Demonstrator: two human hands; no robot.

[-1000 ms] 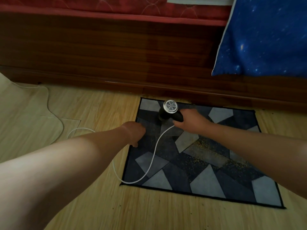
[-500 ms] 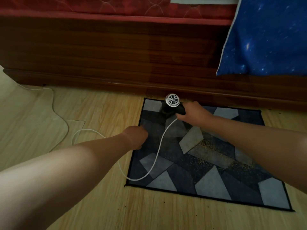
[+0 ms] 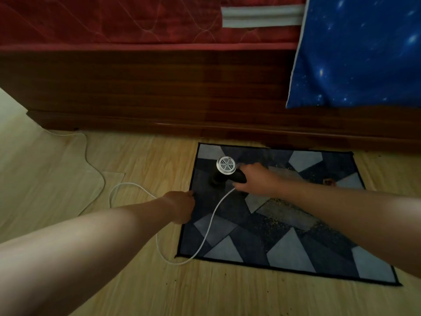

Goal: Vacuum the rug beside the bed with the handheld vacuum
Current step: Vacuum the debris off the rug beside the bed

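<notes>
Right hand [image 3: 252, 179]: fingers wrapped around the vacuum [image 3: 224, 171], which sits on the rug [image 3: 284, 236].
Left hand [image 3: 182, 207]: fingers curled at rug's edge; can't tell if holding.

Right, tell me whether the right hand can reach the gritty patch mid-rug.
Probably yes: the right hand grips the vacuum near the far-left corner of the rug, and the gritty patch lies close by with nothing between; the cord looks slack.
</notes>
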